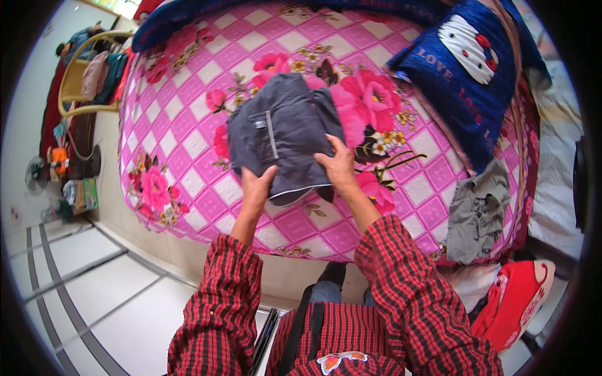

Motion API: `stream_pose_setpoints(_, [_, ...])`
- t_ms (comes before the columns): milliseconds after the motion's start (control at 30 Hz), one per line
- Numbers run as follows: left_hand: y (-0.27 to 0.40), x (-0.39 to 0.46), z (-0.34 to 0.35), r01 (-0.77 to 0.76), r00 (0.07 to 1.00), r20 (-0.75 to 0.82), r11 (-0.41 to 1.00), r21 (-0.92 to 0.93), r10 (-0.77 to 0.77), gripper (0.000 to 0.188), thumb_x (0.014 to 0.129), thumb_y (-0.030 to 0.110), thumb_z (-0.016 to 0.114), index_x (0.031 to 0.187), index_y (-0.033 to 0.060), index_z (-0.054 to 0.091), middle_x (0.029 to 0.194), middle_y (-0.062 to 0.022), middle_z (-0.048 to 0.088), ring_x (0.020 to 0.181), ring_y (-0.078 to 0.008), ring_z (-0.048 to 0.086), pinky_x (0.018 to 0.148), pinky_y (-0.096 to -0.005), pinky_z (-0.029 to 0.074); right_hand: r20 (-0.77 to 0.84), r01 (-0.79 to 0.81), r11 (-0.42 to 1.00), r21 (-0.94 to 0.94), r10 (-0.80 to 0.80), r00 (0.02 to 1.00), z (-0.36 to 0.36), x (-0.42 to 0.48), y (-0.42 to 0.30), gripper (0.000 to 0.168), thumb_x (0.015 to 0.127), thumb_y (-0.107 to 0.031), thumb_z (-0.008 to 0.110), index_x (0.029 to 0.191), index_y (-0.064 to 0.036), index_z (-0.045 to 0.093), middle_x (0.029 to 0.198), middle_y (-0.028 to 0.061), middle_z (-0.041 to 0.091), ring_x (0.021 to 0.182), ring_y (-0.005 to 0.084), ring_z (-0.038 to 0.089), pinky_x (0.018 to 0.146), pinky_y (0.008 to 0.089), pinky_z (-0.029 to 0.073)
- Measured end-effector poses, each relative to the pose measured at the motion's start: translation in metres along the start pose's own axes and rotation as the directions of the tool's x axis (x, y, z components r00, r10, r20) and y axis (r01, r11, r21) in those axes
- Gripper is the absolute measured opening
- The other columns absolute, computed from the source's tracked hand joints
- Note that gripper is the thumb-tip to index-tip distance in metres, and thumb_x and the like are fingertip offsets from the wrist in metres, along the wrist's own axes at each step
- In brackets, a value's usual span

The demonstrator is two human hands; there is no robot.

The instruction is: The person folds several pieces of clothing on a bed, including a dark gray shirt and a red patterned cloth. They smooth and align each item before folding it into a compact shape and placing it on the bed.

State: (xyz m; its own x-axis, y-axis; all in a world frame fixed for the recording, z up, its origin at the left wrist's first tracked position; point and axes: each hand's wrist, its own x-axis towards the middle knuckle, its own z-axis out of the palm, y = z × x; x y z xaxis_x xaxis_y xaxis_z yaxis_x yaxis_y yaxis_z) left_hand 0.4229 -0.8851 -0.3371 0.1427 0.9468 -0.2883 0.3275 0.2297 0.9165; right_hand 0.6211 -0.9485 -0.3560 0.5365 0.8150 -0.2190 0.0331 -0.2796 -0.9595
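Note:
A dark grey garment (291, 127) with a light zip or piping line and a pale-trimmed lower edge lies bundled on a bed with a pink-and-white checked, flowered cover (197, 178). My left hand (257, 185) is at the garment's near left edge, thumb on top and its fingers partly hidden by the cloth. At the right side, my right hand (336, 164) rests on the garment with thumb and index finger apart; the other fingers are partly hidden.
A blue cushion or folded blanket with a cartoon cat (465, 75) lies at the bed's right, above a crumpled grey cloth (477, 211). Red fabric (512, 296) is at lower right. A wicker chair (70, 84) holding clothes and a fan (36, 175) stand left; a person is in the background.

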Motion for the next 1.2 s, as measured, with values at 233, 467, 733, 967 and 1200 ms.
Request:
stream_pose_setpoints(233, [-0.004, 0.000, 0.012, -0.306, 0.801, -0.045, 0.473, 0.826, 0.597, 0.086, 0.083, 0.037, 0.066, 0.148, 0.0041, 0.019, 0.151, -0.0213, 0.022, 0.139, -0.0377, 0.021, 0.113, -0.0468, 0.016, -0.070, 0.107, 0.986, -0.124, -0.117, 0.991, -0.006, -0.013, 0.008, 0.069, 0.065, -0.010, 0.071, 0.128, -0.003, 0.045, 0.118, 0.0207, 0.053, 0.113, 0.0357, 0.051, 0.096, 0.0413, 0.042])
stream_pose_setpoints(467, [-0.018, 0.002, 0.053, -0.501, 0.858, 0.473, 0.123, 0.857, 0.198, 0.075, 0.088, 0.043, 0.054, 0.150, 0.0196, 0.020, 0.156, -0.0139, 0.012, 0.141, -0.0387, 0.015, 0.108, -0.0572, 0.020, -0.433, 0.137, 0.827, -0.545, -0.417, 0.799, -0.221, -0.110, 0.035, 0.083, 0.063, -0.012, 0.079, 0.137, -0.008, 0.041, 0.137, 0.0139, 0.043, 0.129, 0.0312, 0.039, 0.108, 0.0419, 0.030])
stream_pose_setpoints(733, [0.044, -0.086, 0.135, -0.744, 0.646, 0.485, 0.344, 0.573, 0.589, 0.047, 0.075, 0.003, 0.064, 0.120, 0.0014, 0.053, 0.117, -0.0198, 0.056, 0.111, -0.0386, 0.051, 0.097, -0.0437, 0.038, -0.790, -0.533, 0.621, -0.574, -0.248, 0.561, -0.445, -0.230, 0.083, 0.085, 0.066, -0.026, 0.080, 0.137, -0.008, 0.039, 0.137, 0.0181, 0.042, 0.126, 0.0347, 0.040, 0.104, 0.0446, 0.033])
stream_pose_setpoints(967, [0.032, -0.240, 0.352, -0.560, 0.741, 0.620, 0.748, 0.356, 0.259, 0.057, 0.080, 0.020, 0.072, 0.128, 0.0035, 0.047, 0.129, -0.0213, 0.048, 0.118, -0.0377, 0.046, 0.100, -0.0420, 0.036, -0.585, -0.231, 0.748, -0.622, -0.248, 0.772, -0.432, -0.227, 0.093, 0.080, 0.070, -0.037, 0.077, 0.136, -0.010, 0.043, 0.138, 0.0177, 0.040, 0.125, 0.0378, 0.039, 0.104, 0.0489, 0.030])
stream_pose_setpoints(1200, [0.125, -0.302, 0.504, -0.986, 0.102, 0.961, 0.154, 0.063, 0.257, 0.102, 0.060, 0.044, 0.081, 0.144, 0.0184, 0.031, 0.149, -0.0184, 0.024, 0.136, -0.0413, 0.023, 0.103, -0.0640, 0.024, -0.698, -0.339, 0.880, 0.333, 0.471, 0.539, -0.523, -0.251, 0.164, 0.067, 0.076, -0.027, 0.077, 0.127, 0.002, 0.047, 0.116, 0.0180, 0.060, 0.107, 0.0316, 0.056, 0.094, 0.0379, 0.042])
